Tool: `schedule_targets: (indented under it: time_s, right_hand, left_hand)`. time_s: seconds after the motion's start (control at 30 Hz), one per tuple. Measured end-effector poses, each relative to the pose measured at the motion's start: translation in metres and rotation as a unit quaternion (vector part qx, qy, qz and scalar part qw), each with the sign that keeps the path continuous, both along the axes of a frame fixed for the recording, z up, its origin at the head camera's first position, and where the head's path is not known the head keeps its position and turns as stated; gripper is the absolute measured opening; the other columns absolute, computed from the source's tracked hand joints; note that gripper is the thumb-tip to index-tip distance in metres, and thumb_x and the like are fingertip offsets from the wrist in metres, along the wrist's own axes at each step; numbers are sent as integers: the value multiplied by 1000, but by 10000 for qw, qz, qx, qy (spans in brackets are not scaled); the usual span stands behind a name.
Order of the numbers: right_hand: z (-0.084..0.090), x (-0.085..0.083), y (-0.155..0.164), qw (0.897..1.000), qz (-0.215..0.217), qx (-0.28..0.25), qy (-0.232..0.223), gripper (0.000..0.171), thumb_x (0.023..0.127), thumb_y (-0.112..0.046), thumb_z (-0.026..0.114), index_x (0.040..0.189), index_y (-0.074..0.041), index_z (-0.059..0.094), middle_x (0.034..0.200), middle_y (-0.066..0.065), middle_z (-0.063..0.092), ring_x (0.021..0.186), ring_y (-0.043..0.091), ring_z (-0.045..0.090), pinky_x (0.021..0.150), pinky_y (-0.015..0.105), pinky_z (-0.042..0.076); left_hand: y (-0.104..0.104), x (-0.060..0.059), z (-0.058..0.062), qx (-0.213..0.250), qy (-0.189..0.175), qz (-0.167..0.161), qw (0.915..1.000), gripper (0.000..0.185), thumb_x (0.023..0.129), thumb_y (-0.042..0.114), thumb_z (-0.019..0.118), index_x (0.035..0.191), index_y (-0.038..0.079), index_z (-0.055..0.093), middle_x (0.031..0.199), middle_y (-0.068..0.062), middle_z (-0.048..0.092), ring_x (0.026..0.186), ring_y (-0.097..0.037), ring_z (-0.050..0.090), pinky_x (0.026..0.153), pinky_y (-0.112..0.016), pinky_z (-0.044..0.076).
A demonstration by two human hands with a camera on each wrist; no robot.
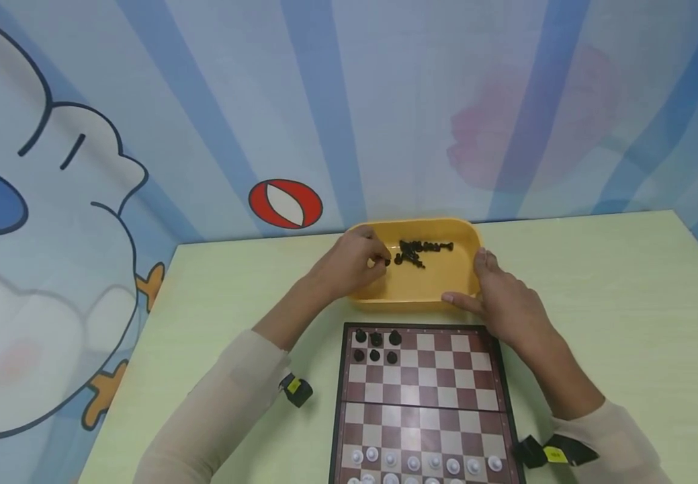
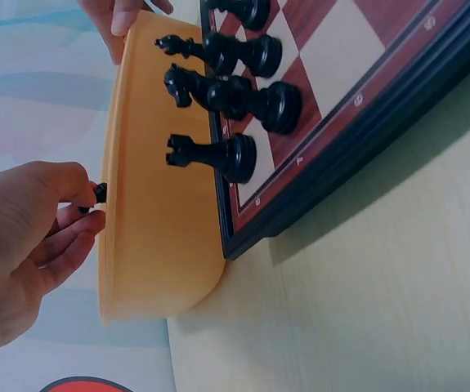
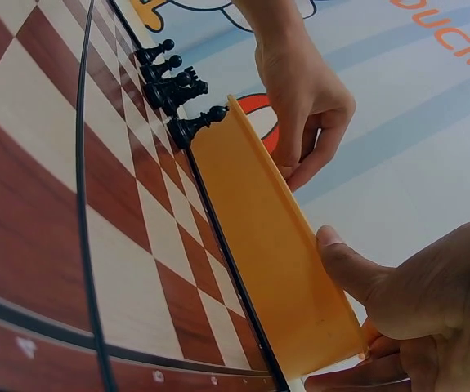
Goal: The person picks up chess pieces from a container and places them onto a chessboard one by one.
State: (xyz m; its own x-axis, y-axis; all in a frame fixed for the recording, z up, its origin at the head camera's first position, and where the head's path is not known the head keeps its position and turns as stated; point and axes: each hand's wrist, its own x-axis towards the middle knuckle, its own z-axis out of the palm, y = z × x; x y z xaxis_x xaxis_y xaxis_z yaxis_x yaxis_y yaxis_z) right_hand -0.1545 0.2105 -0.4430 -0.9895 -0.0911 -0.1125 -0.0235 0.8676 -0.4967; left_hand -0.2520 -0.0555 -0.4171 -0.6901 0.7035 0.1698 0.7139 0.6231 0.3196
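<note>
On the desk point(image 1: 615, 302), a tray point(image 1: 433, 286) lies behind the chessboard point(image 1: 421, 383) and before the backdrop point(image 1: 409, 121), with a cluster of loose pieces point(image 1: 412, 249) in its far middle. Six set-up pieces point(image 1: 375, 339) stand in two rows of three at the board's far left corner, other pieces point(image 1: 413, 463) across its near end. The left hand point(image 1: 357, 262), a chess piece point(image 1: 387, 262) at its fingertips, is at the tray's left end, the right hand point(image 1: 508, 302) at its right.

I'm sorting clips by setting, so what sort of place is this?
Probably an indoor play area or a decorated tabletop set-up; the wider room is out of view. A striped cartoon backdrop stands behind a pale table, which holds a chessboard and a yellow tray.
</note>
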Motion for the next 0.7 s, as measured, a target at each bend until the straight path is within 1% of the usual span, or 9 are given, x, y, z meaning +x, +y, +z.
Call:
schedule_targets:
  time_s: [0.1, 0.2, 0.37, 0.47, 0.6, 0.7]
  right_hand:
    - [2, -1, 1, 10000, -6, -2, -40, 113, 98, -55, 71, 164, 12, 8, 165, 40, 25, 137, 61, 49, 99, 68, 51]
    - [4, -1, 2, 10000, 6, -6, -81, 113, 99, -54, 71, 164, 12, 8, 165, 40, 25, 138, 61, 48, 99, 68, 50]
    - [5, -2, 2, 10000, 24, 31, -13, 111, 99, -53, 71, 164, 13, 9, 164, 40, 26, 131, 59, 55, 92, 64, 54]
    - [6, -3, 3, 10000, 32, 43, 10, 111, 99, -53, 71, 164, 13, 9, 164, 40, 26, 131, 59, 56, 91, 64, 54]
    - [5, -3, 3, 10000, 40, 27, -34, 111, 99, -54, 70, 164, 12, 8, 165, 39, 24, 136, 61, 50, 96, 67, 52]
    - [5, -3, 1, 10000, 20, 5, -27, 110, 100, -53, 70, 164, 12, 8, 166, 38, 25, 137, 60, 49, 98, 67, 52]
  left_hand:
    - [1, 5, 3, 193, 11, -101, 9998, 19, 95, 0, 68, 105, 4, 84, 100, -7, 77, 94, -20, 63, 79, -30, 53]
    - [2, 11, 7, 285, -92, -80, 9995, 18, 95, 2, 70, 106, 6, 84, 103, -6, 76, 94, -18, 65, 79, -28, 55]
    - [1, 21, 15, 444, -256, -84, 9986, 15, 95, 4, 73, 106, 7, 83, 106, -6, 74, 96, -18, 71, 83, -26, 59]
    - [1, 25, 18, 531, -372, -138, 9978, 15, 94, 3, 74, 107, 7, 82, 106, -6, 74, 96, -18, 71, 84, -29, 60]
    - [0, 31, 22, 641, -499, -258, 9964, 15, 95, 3, 74, 107, 6, 81, 104, -5, 73, 95, -17, 70, 84, -33, 61]
    - [-1, 39, 23, 750, -522, -396, 9950, 14, 95, 3, 75, 107, 5, 81, 104, -5, 74, 93, -17, 69, 84, -35, 62]
